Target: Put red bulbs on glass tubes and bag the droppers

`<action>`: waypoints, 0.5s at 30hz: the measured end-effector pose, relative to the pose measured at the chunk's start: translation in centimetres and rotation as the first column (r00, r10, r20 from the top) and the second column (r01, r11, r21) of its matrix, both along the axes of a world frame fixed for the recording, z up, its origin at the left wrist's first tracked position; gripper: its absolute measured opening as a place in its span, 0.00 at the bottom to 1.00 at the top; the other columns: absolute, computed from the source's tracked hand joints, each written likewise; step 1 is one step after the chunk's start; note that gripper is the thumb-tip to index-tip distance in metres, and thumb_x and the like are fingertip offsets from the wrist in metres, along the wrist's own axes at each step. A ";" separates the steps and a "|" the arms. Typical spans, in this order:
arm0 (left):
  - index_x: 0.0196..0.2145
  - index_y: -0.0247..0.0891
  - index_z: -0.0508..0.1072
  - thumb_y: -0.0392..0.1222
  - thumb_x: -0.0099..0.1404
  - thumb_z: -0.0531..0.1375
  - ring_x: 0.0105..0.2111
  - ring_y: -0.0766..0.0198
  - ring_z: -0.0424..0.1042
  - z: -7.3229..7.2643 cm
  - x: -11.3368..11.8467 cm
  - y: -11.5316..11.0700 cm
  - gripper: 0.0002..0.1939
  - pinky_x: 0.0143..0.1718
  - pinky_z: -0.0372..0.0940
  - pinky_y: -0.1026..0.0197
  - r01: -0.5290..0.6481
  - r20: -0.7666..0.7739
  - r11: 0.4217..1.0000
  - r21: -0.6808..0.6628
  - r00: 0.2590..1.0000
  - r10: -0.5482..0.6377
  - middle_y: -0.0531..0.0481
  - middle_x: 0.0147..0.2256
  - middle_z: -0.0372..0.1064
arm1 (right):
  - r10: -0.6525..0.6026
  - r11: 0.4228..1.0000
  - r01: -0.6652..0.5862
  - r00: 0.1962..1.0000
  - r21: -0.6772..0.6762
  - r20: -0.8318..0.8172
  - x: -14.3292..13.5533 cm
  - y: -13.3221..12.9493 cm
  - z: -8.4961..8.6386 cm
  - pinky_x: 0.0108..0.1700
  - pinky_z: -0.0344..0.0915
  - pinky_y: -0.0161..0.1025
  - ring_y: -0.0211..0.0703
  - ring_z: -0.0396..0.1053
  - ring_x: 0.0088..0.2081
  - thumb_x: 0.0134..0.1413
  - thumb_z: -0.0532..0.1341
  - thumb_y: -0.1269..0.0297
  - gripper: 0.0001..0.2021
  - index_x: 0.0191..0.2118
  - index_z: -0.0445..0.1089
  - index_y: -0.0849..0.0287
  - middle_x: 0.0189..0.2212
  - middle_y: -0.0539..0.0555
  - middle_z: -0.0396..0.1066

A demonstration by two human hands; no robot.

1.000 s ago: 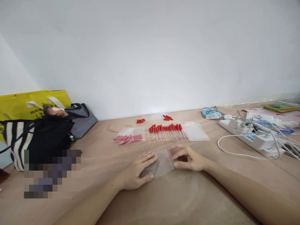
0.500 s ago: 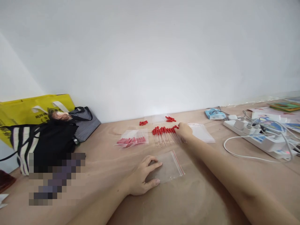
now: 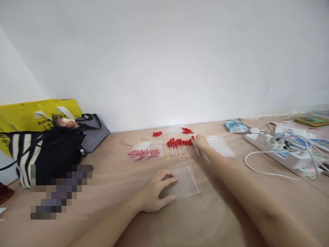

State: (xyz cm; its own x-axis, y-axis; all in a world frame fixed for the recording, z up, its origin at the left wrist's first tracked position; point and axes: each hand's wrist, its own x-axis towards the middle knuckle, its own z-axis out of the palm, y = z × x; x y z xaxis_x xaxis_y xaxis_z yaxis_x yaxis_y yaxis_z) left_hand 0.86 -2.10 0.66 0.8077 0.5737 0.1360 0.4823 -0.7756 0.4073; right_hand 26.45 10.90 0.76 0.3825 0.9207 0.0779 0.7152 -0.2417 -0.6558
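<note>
Resting on a clear zip bag with a red closure line is my left hand, its thumb and fingers spread apart. My right hand reaches to the right end of a row of droppers with red rubber bulbs and thin clear tubes. Its fingers are curled on a dropper there, partly hidden by the hand; tubes show below it. To the left of the row lie filled zip bags with red-bulbed droppers inside.
Loose red bulbs and another small pile of red bulbs lie near the wall. Flat clear bags are right of my right hand. A power strip with cables stands farther right; fabric bags fill the left.
The view has shifted slightly. My right hand stays at the right end of the dropper row, and my left hand remains on the clear bag.
</note>
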 end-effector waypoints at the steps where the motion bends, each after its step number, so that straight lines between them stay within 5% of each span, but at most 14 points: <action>1: 0.53 0.43 0.59 0.44 0.58 0.55 0.52 0.55 0.54 0.0 0.0 0.0 0.24 0.52 0.53 0.51 -0.003 -0.001 1.000 -0.004 1.000 0.003 0.44 0.51 0.54 | 0.017 0.999 -0.016 1.000 0.035 -0.026 0.1 -0.4 0.2 0.34 0.62 0.39 0.50 0.68 0.37 0.43 0.56 0.69 0.16 0.42 0.64 0.67 0.33 0.64 0.69; 6: 0.53 0.44 0.58 0.45 0.59 0.54 0.52 0.55 0.54 0.2 0.1 -0.1 0.23 0.52 0.53 0.51 -0.019 0.012 1.000 -0.025 1.000 0.020 0.45 0.51 0.55 | 0.122 0.975 -0.088 0.979 0.202 -0.163 1.3 -4.5 -0.1 0.29 0.63 0.34 0.38 0.68 0.28 0.50 0.50 0.66 0.24 0.54 0.49 0.63 0.30 0.53 0.67; 9: 0.53 0.45 0.57 0.46 0.59 0.54 0.53 0.54 0.54 0.3 0.2 -0.2 0.24 0.52 0.53 0.51 -0.033 0.010 0.998 -0.048 0.999 0.034 0.46 0.52 0.55 | 0.277 0.934 -0.121 0.837 0.335 -0.473 1.7 -7.9 -1.5 0.22 0.62 0.34 0.36 0.64 0.19 0.48 0.52 0.62 0.22 0.51 0.50 0.59 0.23 0.46 0.62; 15: 0.54 0.45 0.52 0.48 0.60 0.52 0.53 0.53 0.54 0.4 -0.3 -0.1 0.25 0.51 0.54 0.50 -0.101 -0.018 0.987 -0.123 0.995 0.100 0.47 0.55 0.52 | 0.278 0.943 -0.007 0.561 0.331 -0.780 0.2 -11.5 -2.8 0.23 0.64 0.34 0.35 0.65 0.20 0.43 0.57 0.61 0.18 0.41 0.53 0.55 0.22 0.43 0.59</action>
